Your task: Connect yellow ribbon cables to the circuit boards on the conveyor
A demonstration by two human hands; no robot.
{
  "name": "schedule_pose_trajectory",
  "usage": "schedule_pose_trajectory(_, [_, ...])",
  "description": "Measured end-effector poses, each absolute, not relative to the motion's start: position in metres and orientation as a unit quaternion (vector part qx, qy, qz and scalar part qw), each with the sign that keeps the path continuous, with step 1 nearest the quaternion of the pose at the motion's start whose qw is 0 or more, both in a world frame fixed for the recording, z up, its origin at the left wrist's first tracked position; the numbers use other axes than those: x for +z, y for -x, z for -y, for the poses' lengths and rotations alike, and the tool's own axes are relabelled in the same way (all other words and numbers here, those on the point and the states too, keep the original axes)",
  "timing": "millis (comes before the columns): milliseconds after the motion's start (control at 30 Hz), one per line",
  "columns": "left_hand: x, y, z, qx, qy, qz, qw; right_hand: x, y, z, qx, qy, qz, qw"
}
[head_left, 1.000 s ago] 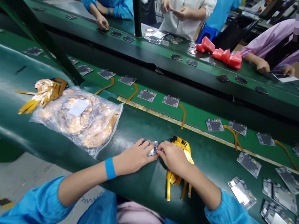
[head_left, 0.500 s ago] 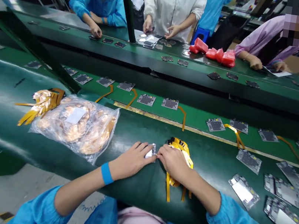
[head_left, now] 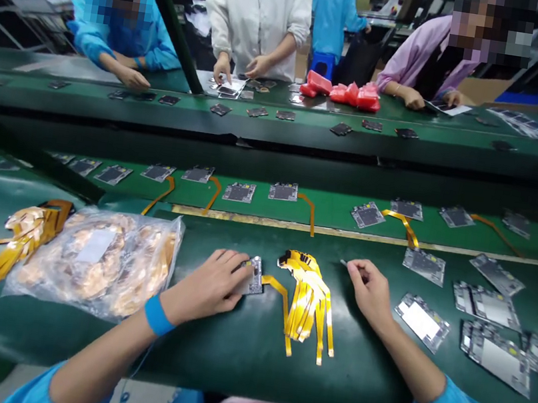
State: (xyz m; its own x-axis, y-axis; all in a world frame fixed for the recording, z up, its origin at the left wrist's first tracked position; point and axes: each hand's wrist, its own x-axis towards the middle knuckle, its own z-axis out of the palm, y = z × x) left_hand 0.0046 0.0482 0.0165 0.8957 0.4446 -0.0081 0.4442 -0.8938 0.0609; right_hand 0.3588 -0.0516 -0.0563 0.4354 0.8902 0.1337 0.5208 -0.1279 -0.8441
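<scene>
Under the fingers of my left hand (head_left: 211,282) lies a circuit board (head_left: 254,277), gripped by its left part, which the fingers hide. From the board's right edge an orange flex cable (head_left: 281,289) runs toward a fanned pile of yellow flex cables (head_left: 308,298) on the green bench. Right of this pile is my right hand (head_left: 370,292), raised slightly, thumb and forefinger pinched. A tiny greyish piece shows at those fingertips, too small to name. A blue wrist strap is around my left wrist.
A clear plastic bag of copper-coloured flex cables (head_left: 102,264) lies at left, beside loose cables (head_left: 31,233). Several boards (head_left: 496,353) lie at right. Beyond, a green conveyor belt (head_left: 334,204) carries boards, some with cables. Co-workers sit and stand across the line near red bundles (head_left: 348,93).
My right hand has moved right, off the board and the cable pile, uncovering the flex cable at the board's edge. My left hand remains on the board. The view has tilted.
</scene>
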Motion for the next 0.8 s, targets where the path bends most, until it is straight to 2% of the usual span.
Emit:
schedule_pose_trajectory(267, [0.070, -0.134, -0.131, 0.044, -0.976, -0.213, -0.003, -0.062, -0.359, 0.050, 0.235, 0.707, 0.432, 0.508])
schedule_pose_trajectory(400, [0.075, -0.172, -0.169, 0.049, -0.962, -0.269, -0.011, -0.064, -0.358, 0.049, 0.233, 0.694, 0.439, 0.521])
schedule_pose_trajectory(567, [0.049, -0.144, -0.205, -0.025, -0.936, -0.351, -0.013, -0.064, -0.355, 0.048, 0.226, 0.689, 0.456, 0.516])
schedule_pose_trajectory(800, [0.003, -0.089, -0.240, -0.212, -0.881, -0.422, 0.001, -0.064, -0.355, 0.047, 0.217, 0.690, 0.471, 0.504])
